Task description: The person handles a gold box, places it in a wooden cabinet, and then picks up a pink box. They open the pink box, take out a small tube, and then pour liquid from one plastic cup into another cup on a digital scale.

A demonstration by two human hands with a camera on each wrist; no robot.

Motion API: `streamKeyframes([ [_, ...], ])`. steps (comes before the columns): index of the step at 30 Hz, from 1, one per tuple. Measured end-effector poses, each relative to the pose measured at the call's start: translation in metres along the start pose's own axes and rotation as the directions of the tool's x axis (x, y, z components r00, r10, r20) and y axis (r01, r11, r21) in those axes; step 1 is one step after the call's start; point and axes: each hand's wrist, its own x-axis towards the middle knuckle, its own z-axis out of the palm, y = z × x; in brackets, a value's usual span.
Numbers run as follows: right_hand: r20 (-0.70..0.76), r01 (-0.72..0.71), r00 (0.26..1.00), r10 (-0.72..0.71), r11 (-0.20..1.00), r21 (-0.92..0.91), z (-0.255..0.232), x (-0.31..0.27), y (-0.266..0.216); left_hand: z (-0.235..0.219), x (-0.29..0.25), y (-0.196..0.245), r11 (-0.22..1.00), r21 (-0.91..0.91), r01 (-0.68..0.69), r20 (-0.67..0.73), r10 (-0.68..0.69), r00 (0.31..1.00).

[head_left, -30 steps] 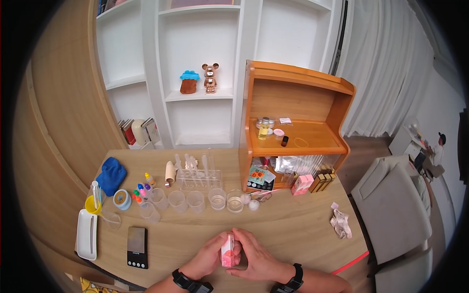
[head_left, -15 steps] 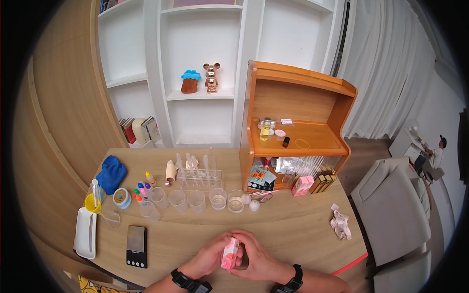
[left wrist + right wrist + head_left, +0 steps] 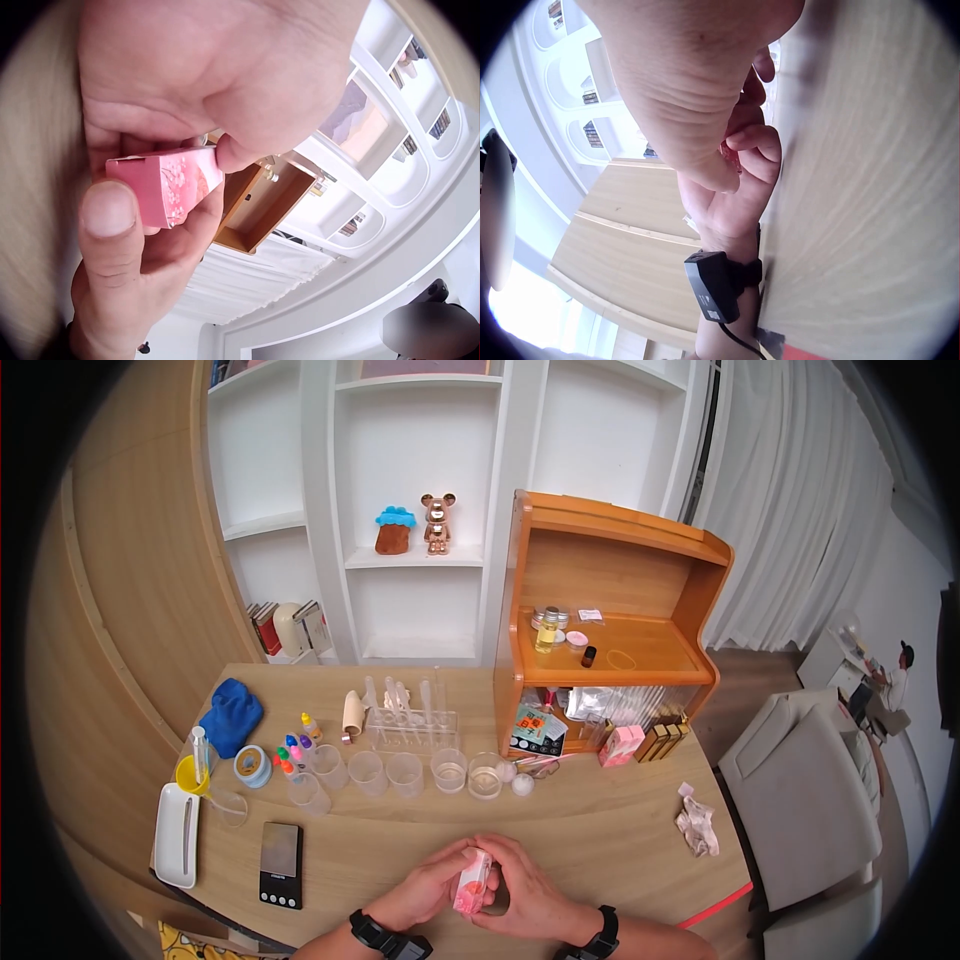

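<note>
Between both hands, close over the table's front part, is a small pink-and-white cardboard box with a floral print. My left hand grips it from the left with curled fingers. From the other side my right hand holds it, fingers at the far end and thumb toward the near end. In the left wrist view the right thumb lies against the plain pink end of the box, whose end flap looks closed. Only a sliver of the box shows between the hands in the right wrist view.
A black pocket scale and a white tray lie to the left. Behind the hands stand several clear cups and a test tube rack. An orange-brown shelf unit stands back right, near crumpled cloth.
The box has turned slightly, its far end leaning to the right. Both hands keep hold of it and have barely moved; the head view has shifted a little.
</note>
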Motion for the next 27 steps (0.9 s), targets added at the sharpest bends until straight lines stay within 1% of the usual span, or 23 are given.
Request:
streamKeyframes([
  [7,0.004,-0.016,1.0,0.016,1.0,0.009,-0.002,0.001,-0.004,-0.002,0.0,0.0,0.999,0.032,0.012,-0.001,-0.012,1.0],
  [9,-0.001,-0.009,1.0,0.009,1.0,0.014,-0.002,0.001,-0.003,-0.005,0.001,-0.002,1.0,0.011,0.004,0.04,-0.005,0.999],
  [13,-0.004,-0.013,1.0,0.013,1.0,0.016,-0.001,0.0,-0.001,-0.003,0.001,-0.001,1.0,0.023,0.006,0.035,-0.007,0.999],
  [21,-0.018,-0.003,1.0,0.004,0.999,0.044,-0.002,0.002,-0.001,0.001,0.001,-0.004,0.992,0.125,-0.035,-0.03,0.039,0.999],
  [23,-0.023,0.004,1.0,-0.003,0.999,0.046,-0.002,0.002,0.0,0.001,0.001,-0.003,0.993,0.116,-0.034,-0.026,0.037,0.999],
  [25,0.007,-0.014,1.0,0.014,1.0,-0.02,-0.002,0.001,0.002,0.003,0.001,-0.001,0.992,0.122,-0.026,-0.022,0.029,0.999],
  [26,-0.017,-0.01,1.0,0.009,1.0,-0.014,-0.001,0.001,0.004,0.007,0.0,-0.001,0.991,0.124,-0.039,-0.057,0.047,0.997],
  [27,-0.003,0.006,1.0,-0.006,1.0,0.002,0.0,0.0,0.007,0.008,-0.001,0.0,0.99,0.135,-0.048,-0.09,0.06,0.994],
])
